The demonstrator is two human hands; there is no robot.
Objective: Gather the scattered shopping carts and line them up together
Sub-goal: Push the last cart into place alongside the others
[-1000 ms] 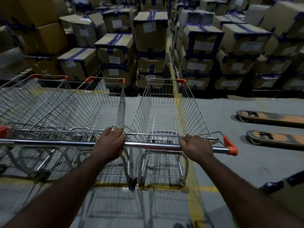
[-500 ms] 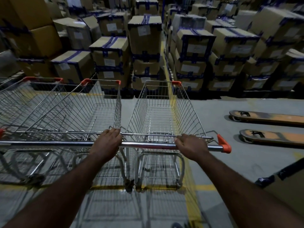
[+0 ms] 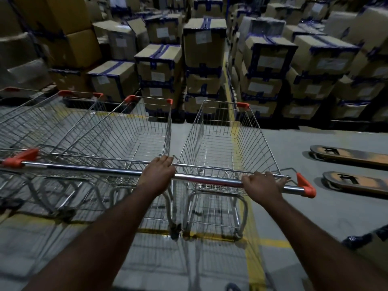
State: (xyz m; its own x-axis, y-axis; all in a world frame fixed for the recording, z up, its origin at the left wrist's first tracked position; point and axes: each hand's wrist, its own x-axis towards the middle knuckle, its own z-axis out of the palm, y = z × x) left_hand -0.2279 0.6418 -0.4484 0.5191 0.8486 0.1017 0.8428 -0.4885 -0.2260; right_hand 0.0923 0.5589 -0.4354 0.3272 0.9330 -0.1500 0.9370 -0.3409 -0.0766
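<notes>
Here, the head view looks down at a dim warehouse floor point(image 3: 315, 217). A wire shopping cart point(image 3: 220, 143) stands straight ahead of the person. A neighbouring cart point(image 3: 130, 131) stands side by side on its left, the 2 baskets nearly touching. A 3rd cart point(image 3: 42, 122) sits beyond that one, and all face stacked cardboard boxes point(image 3: 203, 49).

The front ends look roughly level, so the row seems largely formed. The held cart looks close to its place and may only need a small nudge to square it. No stray carts show here, so whether more remain to be fetched cannot be told.

The left hand point(image 3: 157, 173) grips the left end of the chrome handle point(image 3: 210, 179), fingers curled over the bar, right beside the neighbour's handle. The right hand point(image 3: 262, 183) grips the same bar near its orange end cap point(image 3: 306, 186). Both arms reach forward, nearly straight.

The 2 forks point(image 3: 346, 154) of a pallet jack lie on the floor well to the right.
</notes>
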